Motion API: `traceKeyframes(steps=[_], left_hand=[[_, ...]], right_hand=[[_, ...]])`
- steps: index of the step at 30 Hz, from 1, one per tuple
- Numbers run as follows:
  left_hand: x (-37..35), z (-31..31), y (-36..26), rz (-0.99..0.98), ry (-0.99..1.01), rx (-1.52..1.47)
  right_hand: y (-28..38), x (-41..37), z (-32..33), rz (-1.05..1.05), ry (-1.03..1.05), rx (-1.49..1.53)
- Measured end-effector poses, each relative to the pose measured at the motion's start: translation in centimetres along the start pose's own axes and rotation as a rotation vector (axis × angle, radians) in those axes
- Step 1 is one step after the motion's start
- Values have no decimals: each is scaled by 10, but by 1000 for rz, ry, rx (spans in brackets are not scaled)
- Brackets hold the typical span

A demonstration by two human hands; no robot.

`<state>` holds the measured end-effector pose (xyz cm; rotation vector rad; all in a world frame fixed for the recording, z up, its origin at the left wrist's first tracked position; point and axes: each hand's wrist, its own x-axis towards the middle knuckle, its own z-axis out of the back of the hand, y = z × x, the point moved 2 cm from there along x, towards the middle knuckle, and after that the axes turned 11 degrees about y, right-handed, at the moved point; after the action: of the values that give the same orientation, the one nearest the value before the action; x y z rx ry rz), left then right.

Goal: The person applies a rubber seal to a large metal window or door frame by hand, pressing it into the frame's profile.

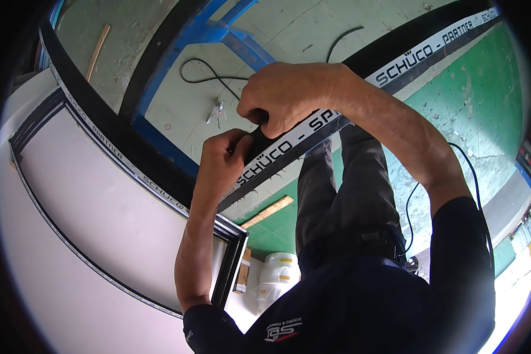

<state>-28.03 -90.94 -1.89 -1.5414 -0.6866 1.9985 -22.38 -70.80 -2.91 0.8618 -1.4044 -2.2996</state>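
Observation:
A long black frame profile point(389, 50) crosses in front of me, with a white printed protective strip point(416, 54) along its near side. My left hand point(224, 159) is closed at the profile's near left part, thumb and fingers pressed together. Beside it, slightly higher and to the right, my right hand point(289, 97) curls closed over the profile. Between the two hands there is only dark material; whatever the fingers pinch is hidden. A second black profile point(85, 97) with the same printed strip meets the first at a corner on the left.
A blue metal stand point(203, 35) is under the frame. A black cable point(203, 61) and a small shiny scrap point(217, 113) lie on the floor. A black-edged white panel point(112, 177) is at left. Wood strips point(268, 212) and white rolls point(278, 270) are below.

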Motion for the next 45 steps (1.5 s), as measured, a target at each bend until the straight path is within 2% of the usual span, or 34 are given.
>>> traceKeyframes(steps=[1, 5, 8, 9, 12, 13, 17, 20, 21, 28, 31, 34, 39, 43, 45], left_hand=[[-2, 1, -6, 41, 7, 38], [1, 0, -8, 89, 69, -252], [8, -5, -3, 38, 39, -140], [8, -3, -6, 27, 40, -10], [8, -1, -12, 0, 69, -91], [9, -1, -8, 30, 106, -205], [13, -4, -8, 102, 116, -226], [12, -5, -11, 5, 53, -81], [11, -6, -11, 28, 55, -180], [17, -10, -27, 41, 62, -282], [17, -7, -21, 52, 84, -139], [18, -5, -16, 67, 111, -325], [19, 1, -8, 117, 180, -465], [16, 0, -16, 225, 141, -424], [18, -1, -22, 187, 98, -314]], right_hand=[[0, -1, 0, 5, -4, 11], [4, -3, 3, 23, -38, 8], [-1, -3, 0, -6, -13, -57], [-1, -1, 0, -14, 0, -64], [2, 2, 1, 13, -18, -53], [3, 0, 3, 14, -16, -43], [2, -1, 2, -40, 9, -60], [0, 0, 0, -29, -6, -56], [2, -2, 2, -36, -1, -43], [0, -3, 1, -75, 23, -61], [3, -3, 4, -80, 32, -39], [5, -7, 9, -80, 30, -30], [-3, -9, 2, -5, -38, -27], [-2, -9, 3, -16, -61, -37], [-4, -9, 1, -17, -67, -42]])
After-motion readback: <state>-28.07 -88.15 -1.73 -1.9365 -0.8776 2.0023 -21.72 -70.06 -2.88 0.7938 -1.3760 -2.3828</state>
